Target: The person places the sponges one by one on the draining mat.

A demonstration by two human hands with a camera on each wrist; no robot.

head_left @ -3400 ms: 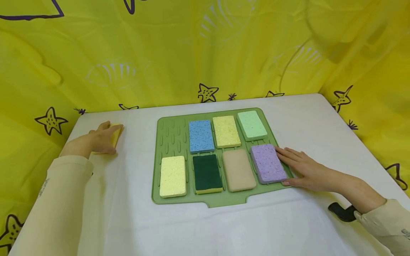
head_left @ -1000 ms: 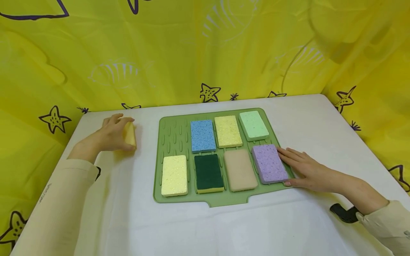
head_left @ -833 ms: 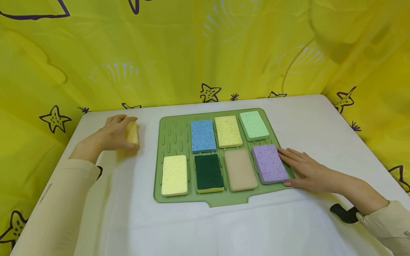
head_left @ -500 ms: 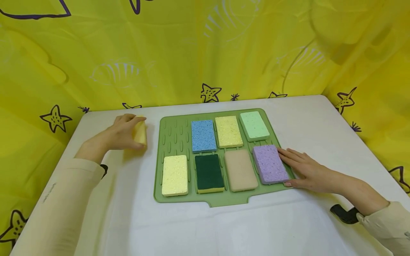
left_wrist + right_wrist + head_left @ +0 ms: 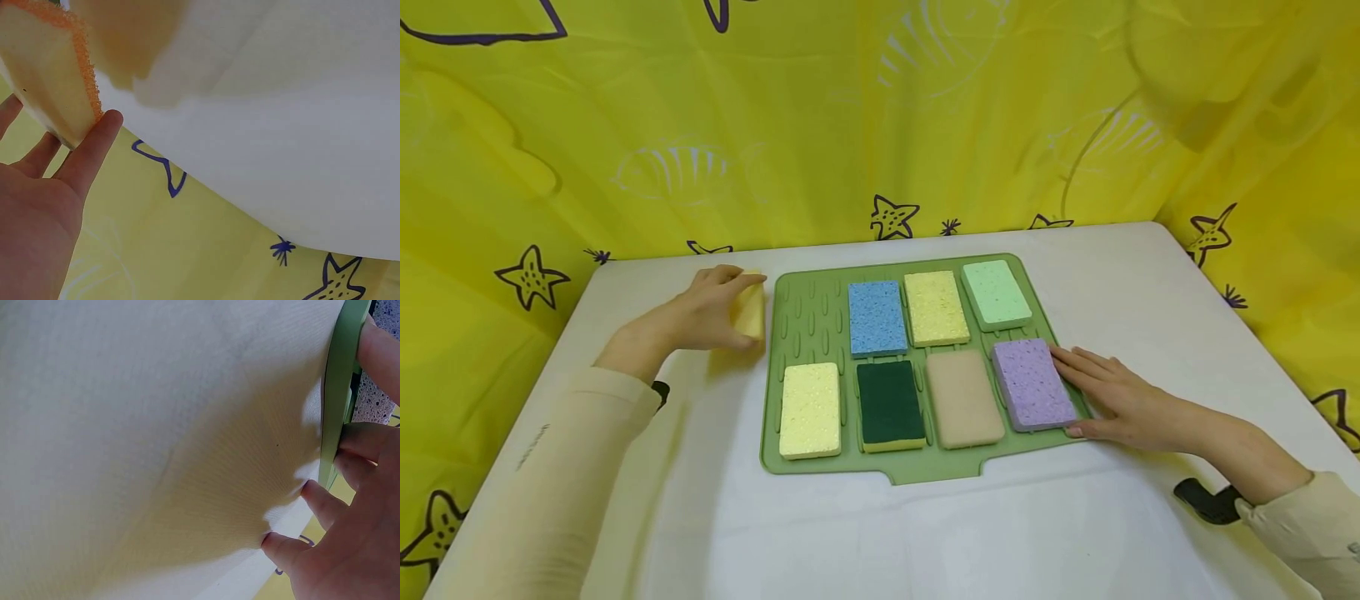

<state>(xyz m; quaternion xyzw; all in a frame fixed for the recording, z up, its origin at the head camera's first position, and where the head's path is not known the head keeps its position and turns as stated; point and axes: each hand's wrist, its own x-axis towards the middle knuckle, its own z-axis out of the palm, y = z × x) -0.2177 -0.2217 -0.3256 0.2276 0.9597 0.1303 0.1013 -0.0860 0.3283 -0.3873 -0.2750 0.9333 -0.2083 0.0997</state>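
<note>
My left hand (image 5: 703, 312) grips a pale yellow sponge (image 5: 752, 312) between thumb and fingers, just left of the green ribbed mat (image 5: 797, 337). In the left wrist view this sponge (image 5: 44, 75) is tilted over the white table and shows a rough orange layer along its edge. My right hand (image 5: 1112, 396) lies with fingers stretched at the mat's right edge, thumb and fingertips against the purple sponge (image 5: 1033, 385). The right wrist view has the fingers spread, some at the mat's rim (image 5: 337, 381) and others pressing the cloth.
Along the mat's back row lie a blue sponge (image 5: 877, 318), a yellow sponge (image 5: 937, 308) and a mint sponge (image 5: 996, 294). In front are a pale yellow sponge (image 5: 810, 408), a dark green-topped sponge (image 5: 890, 404) and a beige sponge (image 5: 964, 398). A yellow curtain (image 5: 820, 125) hangs behind.
My left hand has taken the sponge from the table's far left, tilted it up and carried it right, close to the mat. The right hand has stayed in place.
</note>
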